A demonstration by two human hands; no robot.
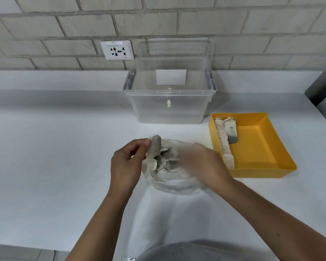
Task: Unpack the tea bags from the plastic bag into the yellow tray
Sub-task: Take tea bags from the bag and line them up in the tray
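Observation:
A clear plastic bag lies open on the white counter in front of me, with several pale tea bags heaped in its mouth. My left hand pinches one grey tea bag upright at the bag's left edge. My right hand, blurred, reaches into the bag from the right, fingers down among the tea bags; what it holds is not visible. The yellow tray stands to the right, with a row of tea bags lined along its left wall.
A clear storage bin, open, stands behind the bag near the wall. A white wall socket sits on the brick wall. A dark object is at the counter's far right edge.

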